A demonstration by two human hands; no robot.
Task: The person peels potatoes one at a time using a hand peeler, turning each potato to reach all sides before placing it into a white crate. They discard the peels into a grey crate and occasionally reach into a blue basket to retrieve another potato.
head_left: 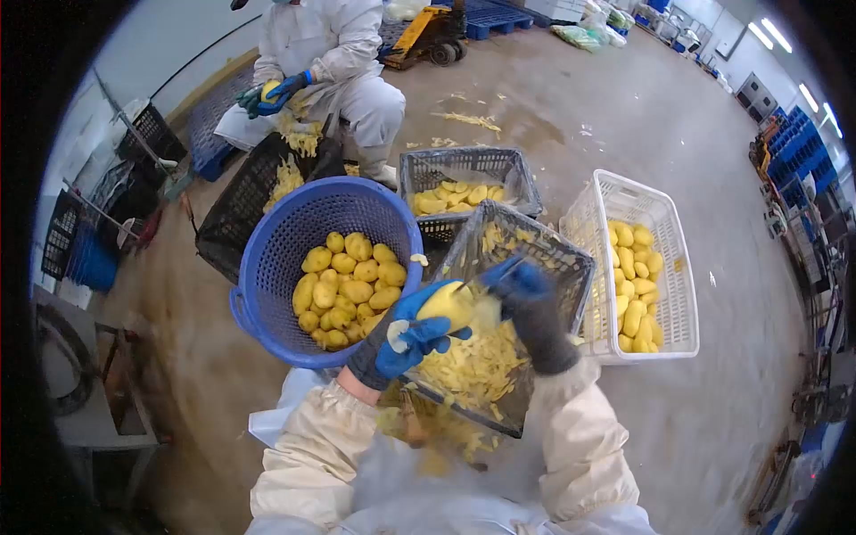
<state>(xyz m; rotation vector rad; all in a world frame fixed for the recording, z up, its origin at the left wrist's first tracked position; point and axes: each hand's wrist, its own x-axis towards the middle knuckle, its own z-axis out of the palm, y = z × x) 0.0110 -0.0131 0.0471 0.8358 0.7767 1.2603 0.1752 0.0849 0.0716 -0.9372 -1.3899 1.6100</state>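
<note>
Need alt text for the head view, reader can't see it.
A gloved left hand grips a potato over a black crate of peelings, the blurred right hand close beside it. A blue basket of potatoes stands left, a white crate of them right. Beyond, another person holds one too.

At lower center, the left hand (417, 330) holds a potato (448, 306) over a crate (481, 357) of peelings; the right hand (526, 290) blurs beside it. A blue basket (259, 267) of potatoes sits left, a white crate (682, 294) right.
</note>
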